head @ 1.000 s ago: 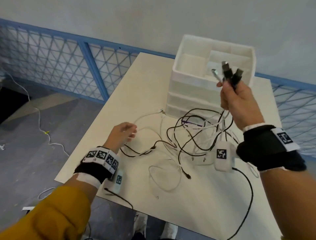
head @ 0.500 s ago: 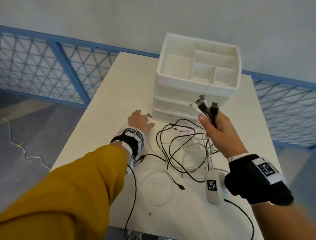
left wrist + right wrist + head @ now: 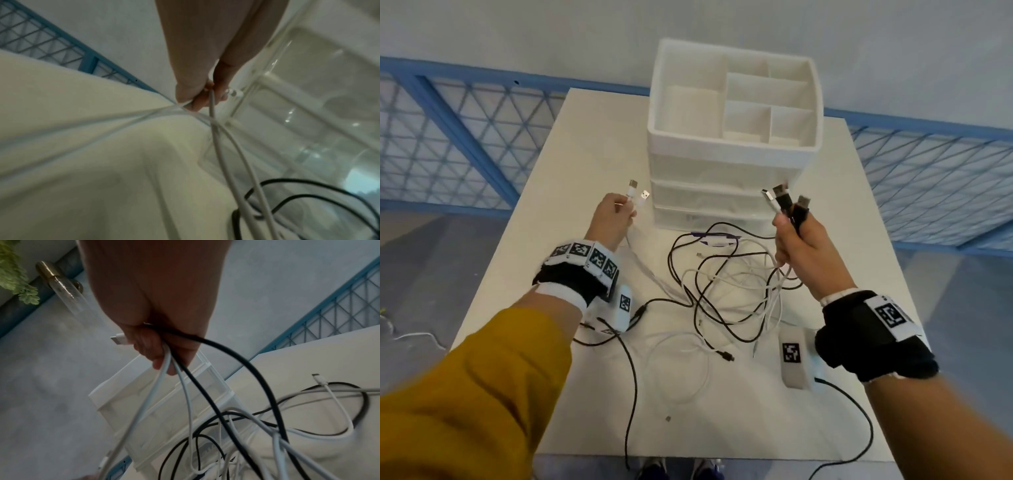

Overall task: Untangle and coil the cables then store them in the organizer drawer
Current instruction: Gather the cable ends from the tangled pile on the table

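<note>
Held up near the body: right hand (image 3: 803, 246), fingers (image 3: 148, 344) curled round black and white plug ends (image 3: 786, 202); left hand (image 3: 611, 217) pinching two white plugs (image 3: 637, 193). Trailed down into the tangled cables (image 3: 726, 287) on the white table (image 3: 585, 144). Judged light, limp, apt to snag; best gripped at the stiff plugs. Beyond stood the organizer (image 3: 732, 144), drawers closed, then blue mesh railing (image 3: 465, 137) and grey wall.

Both hands raised, fists up: left hand (image 3: 613, 219) gripped cable ends, right hand (image 3: 803, 253) likewise, arms apart.
</note>
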### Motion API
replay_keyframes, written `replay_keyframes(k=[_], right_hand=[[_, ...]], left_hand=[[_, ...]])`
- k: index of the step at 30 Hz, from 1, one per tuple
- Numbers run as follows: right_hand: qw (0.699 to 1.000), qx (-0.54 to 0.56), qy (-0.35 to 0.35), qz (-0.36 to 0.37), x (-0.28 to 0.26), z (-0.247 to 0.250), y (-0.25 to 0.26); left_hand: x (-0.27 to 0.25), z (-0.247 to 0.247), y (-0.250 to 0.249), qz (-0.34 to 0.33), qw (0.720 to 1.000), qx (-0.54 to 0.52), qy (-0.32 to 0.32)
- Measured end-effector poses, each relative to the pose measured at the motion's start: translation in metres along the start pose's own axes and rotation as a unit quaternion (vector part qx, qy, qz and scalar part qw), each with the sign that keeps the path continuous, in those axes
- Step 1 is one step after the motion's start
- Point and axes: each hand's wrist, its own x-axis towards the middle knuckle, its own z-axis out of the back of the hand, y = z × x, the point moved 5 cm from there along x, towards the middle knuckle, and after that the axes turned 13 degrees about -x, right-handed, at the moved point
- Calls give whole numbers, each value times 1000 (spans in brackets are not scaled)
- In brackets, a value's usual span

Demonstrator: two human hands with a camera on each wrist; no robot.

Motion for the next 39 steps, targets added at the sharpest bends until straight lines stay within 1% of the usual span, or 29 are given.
replay_keyframes(k=[2, 4, 6, 7, 8, 9, 11, 12, 14, 17, 19, 21, 23, 27, 31, 33, 37, 39], right_hand=[[1000, -16, -2, 6, -1, 0, 3], [999, -26, -1, 29, -3, -1, 11], [998, -36, 16, 47, -4, -7, 18], [997, -45, 21, 52, -2, -9, 21], [997, -55, 26, 54, -2, -12, 23], [996, -62, 34, 55, -3, -16, 25], [995, -59, 54, 56, -8, -24, 30], [995, -53, 64, 57, -11, -28, 33], [994, -42, 77, 63, -16, -35, 39], [993, -30, 81, 78, -18, -47, 47], [995, -10, 61, 81, -19, -52, 48], [995, 34, 36, 82, -20, -53, 48], [995, 64, 30, 77, -21, -54, 45], [995, 57, 43, 69, -20, -52, 44], [994, 75, 38, 65, -24, -40, 39], [994, 77, 46, 62, -27, -39, 35], [989, 121, 75, 50, -33, -42, 30], [988, 128, 78, 42, -35, -41, 28]], left_hand=[[-13, 2, -16, -10, 999, -43, 27], [-29, -1, -36, -19, 994, -68, 87], [-52, -6, -51, -18, 987, -38, 154], [-61, -11, -57, -14, 984, -22, 176], [-72, -12, -60, -14, 982, -21, 187], [-82, -13, -63, -10, 980, -45, 194], [-97, -12, -64, -2, 969, -125, 211], [-103, -12, -63, -1, 965, -145, 217], [-114, -14, -59, -5, 965, -145, 219], [-126, -27, -55, -6, 963, -182, 198], [-132, -37, -52, 1, 960, -197, 197], [-135, -44, -51, -5, 960, -192, 202], [-137, -48, -52, -31, 964, -164, 207], [-140, -59, -54, -70, 969, -99, 215], [-137, -66, -48, -64, 969, -56, 233], [-137, -68, -48, -81, 973, -24, 215], [-154, -84, -52, -160, 971, 27, 174], [-160, -92, -50, -177, 971, 29, 155]])
